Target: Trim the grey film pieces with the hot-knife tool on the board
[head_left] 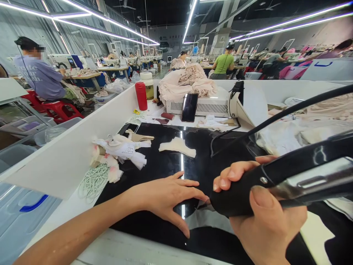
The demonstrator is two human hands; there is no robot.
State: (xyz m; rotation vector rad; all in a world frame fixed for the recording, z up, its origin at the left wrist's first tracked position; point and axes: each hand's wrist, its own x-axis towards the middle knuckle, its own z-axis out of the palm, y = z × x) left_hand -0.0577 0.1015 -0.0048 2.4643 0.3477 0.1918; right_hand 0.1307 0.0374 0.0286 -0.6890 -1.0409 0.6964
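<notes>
My right hand (271,224) is wrapped round a thick black corded hand tool (234,193) with a silvery metal piece along its side. The tool's rounded front end points left, low over the glossy black work surface (154,217); whether it touches is hidden. My left hand (172,195) reaches in palm down with fingers spread and nothing held. Its index fingertip comes close to the tool's front end. Under both lies a thin, greyish see-through piece (209,221), partly covered by the tool. Farther back rests a cream cut fabric piece (178,146).
Fabric scraps (121,147) and a tangle of pale green cord (95,180) lie at left. Behind stand a red bottle (141,96), a phone (189,106) and a white box (212,105) under piled beige fabric (187,82). A black cable (289,110) arches at right. Other people sew beyond.
</notes>
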